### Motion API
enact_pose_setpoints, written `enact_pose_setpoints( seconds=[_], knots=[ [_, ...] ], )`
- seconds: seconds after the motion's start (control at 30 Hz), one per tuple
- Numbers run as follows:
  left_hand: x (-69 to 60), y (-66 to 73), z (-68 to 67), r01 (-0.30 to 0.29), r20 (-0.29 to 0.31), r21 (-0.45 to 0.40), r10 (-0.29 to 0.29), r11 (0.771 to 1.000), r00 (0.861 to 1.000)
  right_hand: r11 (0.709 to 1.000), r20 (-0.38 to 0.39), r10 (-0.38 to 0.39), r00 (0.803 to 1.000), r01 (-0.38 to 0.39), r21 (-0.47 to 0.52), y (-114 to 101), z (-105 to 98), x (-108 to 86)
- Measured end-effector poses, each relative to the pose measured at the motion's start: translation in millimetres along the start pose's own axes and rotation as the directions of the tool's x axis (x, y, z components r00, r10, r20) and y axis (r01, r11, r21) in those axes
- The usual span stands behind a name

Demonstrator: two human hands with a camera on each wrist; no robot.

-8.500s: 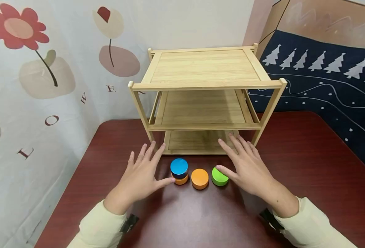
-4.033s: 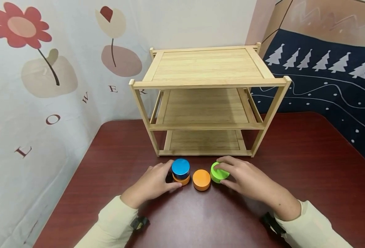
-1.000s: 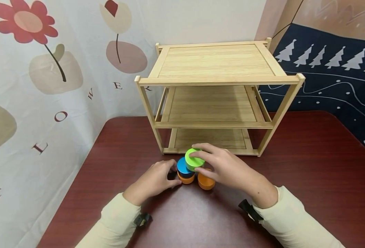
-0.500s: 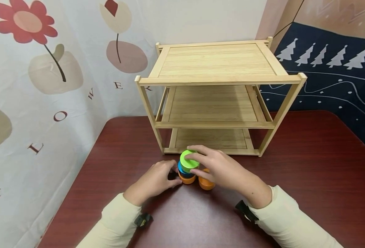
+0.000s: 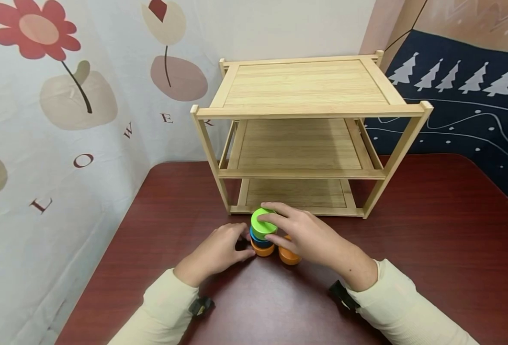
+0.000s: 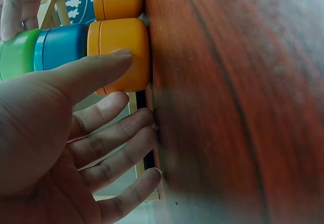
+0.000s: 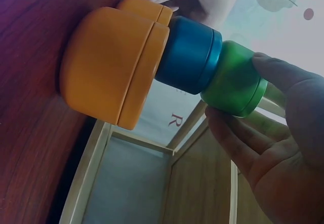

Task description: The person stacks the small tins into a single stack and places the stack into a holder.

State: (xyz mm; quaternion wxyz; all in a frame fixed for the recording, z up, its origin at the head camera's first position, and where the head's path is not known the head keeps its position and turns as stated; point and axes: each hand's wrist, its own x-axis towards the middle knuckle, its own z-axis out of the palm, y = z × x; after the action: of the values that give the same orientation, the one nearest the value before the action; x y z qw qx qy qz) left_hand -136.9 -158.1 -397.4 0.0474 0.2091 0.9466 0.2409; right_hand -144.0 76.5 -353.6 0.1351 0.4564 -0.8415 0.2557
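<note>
My right hand point(image 5: 311, 239) pinches a small round green jar point(image 5: 261, 231) between thumb and fingers. The green jar sits on a blue jar point(image 7: 187, 54), slightly off its centre in the right wrist view. Under the blue jar, an orange jar point(image 5: 263, 251) forms the bottom of the stack on the table. Close beside the stack's left side is my left hand point(image 5: 212, 254), its thumb next to the bottom orange jar and its fingers relaxed behind it; firm contact is unclear. A second orange jar point(image 5: 289, 257) stands just right of the stack, partly hidden under my right hand.
A three-tier wooden shelf point(image 5: 301, 111) stands right behind the jars, its lower front rail point(image 5: 310, 211) near my right fingers. The dark red table point(image 5: 279, 306) extends in front and to both sides. Patterned cloths point(image 5: 107, 191) hang behind and at the sides.
My right hand has lifted the green jar from right of the single orange jar, carried it left and set it onto the blue one. My left hand has moved in beside the stack.
</note>
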Motion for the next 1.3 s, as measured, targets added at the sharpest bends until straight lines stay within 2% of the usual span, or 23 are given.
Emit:
enact_pose_setpoints(
  seconds=[0.9, 1.13, 1.3],
  knots=[
    [1.0, 2.7, -3.0, -0.003, 0.006, -0.007, 0.003, 1.000, 1.000, 1.000, 0.002, 0.014, 1.000, -0.014, -0.018, -1.2, -2.0, -0.9],
    [0.5, 1.6, -3.0, -0.013, -0.012, 0.007, 0.013, 1.000, 1.000, 0.998, -0.022, -0.004, 1.000, 0.003, -0.061, -1.1, -7.0, -1.8],
    [-1.2, 0.7, -1.8, 0.005, 0.008, 0.000, -0.005, 1.000, 1.000, 0.998, -0.028, -0.016, 0.999, 0.014, -0.059, -1.1, -8.9, -3.5]
  ],
)
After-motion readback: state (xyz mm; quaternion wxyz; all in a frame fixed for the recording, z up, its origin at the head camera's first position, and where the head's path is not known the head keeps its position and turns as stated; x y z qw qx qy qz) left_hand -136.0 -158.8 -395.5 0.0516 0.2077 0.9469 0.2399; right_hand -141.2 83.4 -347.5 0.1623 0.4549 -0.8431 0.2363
